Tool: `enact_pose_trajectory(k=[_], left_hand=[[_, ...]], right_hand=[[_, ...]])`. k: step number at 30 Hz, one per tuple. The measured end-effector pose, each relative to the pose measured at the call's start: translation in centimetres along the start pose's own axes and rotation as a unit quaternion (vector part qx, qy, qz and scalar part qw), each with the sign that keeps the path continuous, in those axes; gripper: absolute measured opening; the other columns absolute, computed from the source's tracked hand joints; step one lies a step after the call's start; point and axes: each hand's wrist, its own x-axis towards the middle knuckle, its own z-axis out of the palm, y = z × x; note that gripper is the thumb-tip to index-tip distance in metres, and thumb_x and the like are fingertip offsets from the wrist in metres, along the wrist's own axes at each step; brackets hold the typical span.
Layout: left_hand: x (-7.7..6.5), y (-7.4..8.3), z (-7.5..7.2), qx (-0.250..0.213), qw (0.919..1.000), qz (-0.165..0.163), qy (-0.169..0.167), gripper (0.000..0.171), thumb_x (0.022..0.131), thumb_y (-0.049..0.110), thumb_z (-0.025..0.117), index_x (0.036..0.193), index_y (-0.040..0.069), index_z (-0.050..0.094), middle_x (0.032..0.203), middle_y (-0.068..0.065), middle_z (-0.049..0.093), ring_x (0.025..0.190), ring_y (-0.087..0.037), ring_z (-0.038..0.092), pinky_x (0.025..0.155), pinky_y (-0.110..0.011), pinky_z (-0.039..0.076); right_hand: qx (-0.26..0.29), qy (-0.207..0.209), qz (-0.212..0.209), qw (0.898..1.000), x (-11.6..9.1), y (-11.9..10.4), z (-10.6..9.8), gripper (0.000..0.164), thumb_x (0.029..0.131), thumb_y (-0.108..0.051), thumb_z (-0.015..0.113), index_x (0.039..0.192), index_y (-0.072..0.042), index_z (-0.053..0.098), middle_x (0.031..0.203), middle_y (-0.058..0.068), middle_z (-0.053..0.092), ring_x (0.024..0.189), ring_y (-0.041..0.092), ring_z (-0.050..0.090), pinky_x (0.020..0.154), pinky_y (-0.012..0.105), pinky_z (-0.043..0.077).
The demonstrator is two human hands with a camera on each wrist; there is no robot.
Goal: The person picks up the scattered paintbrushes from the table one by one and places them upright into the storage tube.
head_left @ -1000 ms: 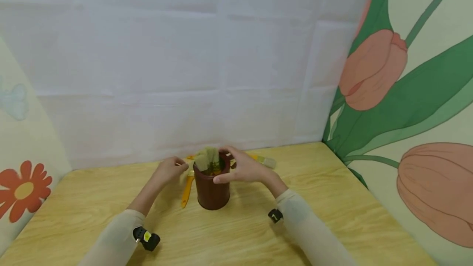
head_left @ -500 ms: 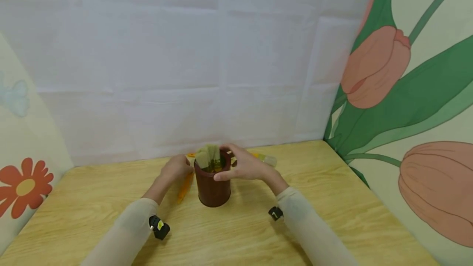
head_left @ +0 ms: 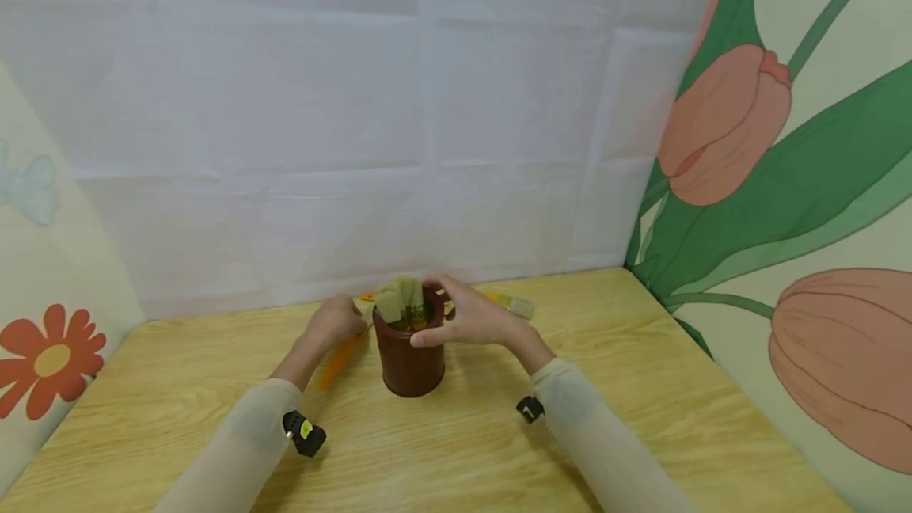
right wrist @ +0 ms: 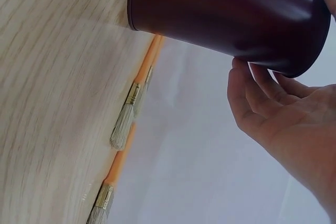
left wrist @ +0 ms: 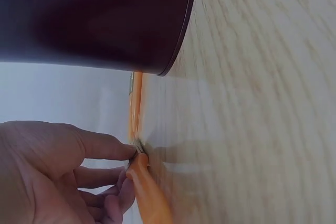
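A: What does the left hand [head_left: 335, 321] do?
B: It pinches a brush [left wrist: 152, 198] near the ferrule, between thumb and bent fingers. The orange handle slants down and leftward, toward the person, and is slightly blurred in the head view. Whether its end touches the table [head_left: 427, 457] cannot be told.

A: And the right hand [head_left: 466, 319]?
B: It grips the cup [head_left: 413, 366] at the top. The thumb lies on the near side of the rim; the fingers bend against the far side.

A: Where does the cup stand?
B: Upright on the table, between the two hands and toward the back edge. The left wrist view shows a gap separating it from the left hand.

A: Its contents?
B: Upright brushes [head_left: 402, 303], pale bristles uppermost, crowded to the left of the opening. They overlap, so their number is uncertain.

A: What lies behind?
B: Rear brushes [right wrist: 132, 95], also orange-handled, lie along the foot of a creased white backdrop [head_left: 285, 141]. In the head view, pale bristles [head_left: 521, 306] show beyond the right hand.

A: The surroundings?
B: A tulip wall [head_left: 720, 125] at right; a red flower [head_left: 53, 359] at left. Both sleeves [head_left: 609, 450] are white.
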Motion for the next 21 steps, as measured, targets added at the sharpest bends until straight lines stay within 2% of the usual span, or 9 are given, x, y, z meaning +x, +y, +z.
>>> enact_pose_trajectory(k=[6, 8, 10, 11, 15, 16, 18, 20, 21], left_hand=[[0.0, -0.5, -0.3, -0.027, 0.9996, 0.008, -0.002, 0.040, 0.075, -0.003, 0.060, 0.052, 0.018, 0.036, 0.051, 0.007, 0.024, 0.048, -0.008, 0.018, 0.047, -0.024, 0.020], [-0.2, -0.6, -0.4, -0.037, 0.9992, 0.012, -0.002, 0.040, 0.076, -0.003, 0.060, 0.052, 0.018, 0.036, 0.051, 0.007, 0.025, 0.047, -0.008, 0.019, 0.047, -0.024, 0.021], [-0.4, -0.8, -0.5, -0.040, 0.9991, 0.008, -0.001, 0.039, 0.077, -0.003, 0.060, 0.053, 0.017, 0.037, 0.051, 0.006, 0.026, 0.047, -0.008, 0.021, 0.047, -0.024, 0.023], [-0.5, -0.8, -0.6, -0.039, 0.9992, 0.008, 0.000, 0.034, 0.079, -0.003, 0.061, 0.053, 0.013, 0.044, 0.053, 0.005, 0.034, 0.048, -0.008, 0.025, 0.047, -0.024, 0.026], [-0.8, -0.7, -1.2, -0.040, 0.9991, -0.007, -0.012, 0.031, 0.084, -0.001, 0.061, 0.060, 0.009, 0.045, 0.057, 0.001, 0.035, 0.050, -0.010, 0.025, 0.048, -0.026, 0.027], [-0.9, -0.6, -1.5, -0.040, 0.9991, -0.010, -0.014, 0.028, 0.086, 0.000, 0.060, 0.062, 0.007, 0.046, 0.059, -0.001, 0.035, 0.051, -0.011, 0.025, 0.049, -0.026, 0.027], [-1.1, -0.4, -2.1, -0.042, 0.9990, -0.009, -0.015, 0.020, 0.089, 0.001, 0.059, 0.069, 0.002, 0.056, 0.063, -0.004, 0.044, 0.053, -0.012, 0.030, 0.050, -0.028, 0.031], [-1.3, 0.1, -2.8, -0.043, 0.9990, -0.007, -0.010, 0.012, 0.090, 0.003, 0.058, 0.083, -0.006, 0.061, 0.070, -0.009, 0.047, 0.058, -0.015, 0.033, 0.054, -0.031, 0.034], [-1.3, 0.3, -3.1, -0.045, 0.9989, -0.007, -0.005, 0.014, 0.090, 0.003, 0.058, 0.093, -0.008, 0.065, 0.073, -0.012, 0.050, 0.061, -0.017, 0.036, 0.056, -0.032, 0.037]], right_hand=[[0.005, 0.000, 0.000, 1.000, 0.0, 0.0, 0.0, 0.097, 0.083, -0.058, 0.079, 0.157, -0.018, 0.032, 0.151, -0.001, 0.041, 0.131, 0.018, 0.045, 0.095, 0.038, 0.049], [0.009, 0.000, 0.000, 1.000, 0.0, 0.0, 0.1, 0.097, 0.082, -0.058, 0.080, 0.157, -0.018, 0.033, 0.151, 0.000, 0.041, 0.132, 0.018, 0.045, 0.097, 0.042, 0.049], [0.013, -0.001, 0.000, 1.000, 0.0, 0.0, 0.2, 0.097, 0.082, -0.058, 0.080, 0.157, -0.018, 0.033, 0.151, 0.000, 0.041, 0.133, 0.018, 0.044, 0.098, 0.045, 0.048], [0.014, -0.001, 0.001, 1.000, 0.0, 0.0, 0.2, 0.097, 0.082, -0.058, 0.080, 0.157, -0.018, 0.033, 0.152, 0.000, 0.040, 0.134, 0.018, 0.044, 0.099, 0.046, 0.048], [0.008, 0.002, 0.005, 1.000, -0.1, 0.0, 0.2, 0.097, 0.082, -0.059, 0.080, 0.156, -0.019, 0.033, 0.152, 0.000, 0.040, 0.135, 0.017, 0.043, 0.101, 0.045, 0.046], [0.005, 0.002, 0.005, 1.000, -0.2, 0.1, 0.1, 0.097, 0.082, -0.059, 0.080, 0.157, -0.019, 0.033, 0.152, 0.000, 0.040, 0.136, 0.017, 0.042, 0.102, 0.044, 0.045], [0.001, 0.003, 0.006, 1.000, -0.2, 0.1, 0.1, 0.097, 0.082, -0.059, 0.080, 0.157, -0.019, 0.033, 0.152, -0.001, 0.040, 0.136, 0.017, 0.042, 0.103, 0.043, 0.045], [0.004, 0.001, 0.006, 1.000, -0.2, 0.1, 0.0, 0.097, 0.082, -0.059, 0.080, 0.157, -0.019, 0.033, 0.152, -0.001, 0.040, 0.135, 0.017, 0.043, 0.101, 0.042, 0.046], [0.004, 0.001, 0.007, 1.000, -0.3, 0.1, 0.0, 0.097, 0.082, -0.058, 0.080, 0.157, -0.019, 0.032, 0.152, -0.001, 0.040, 0.135, 0.017, 0.043, 0.100, 0.042, 0.047]])
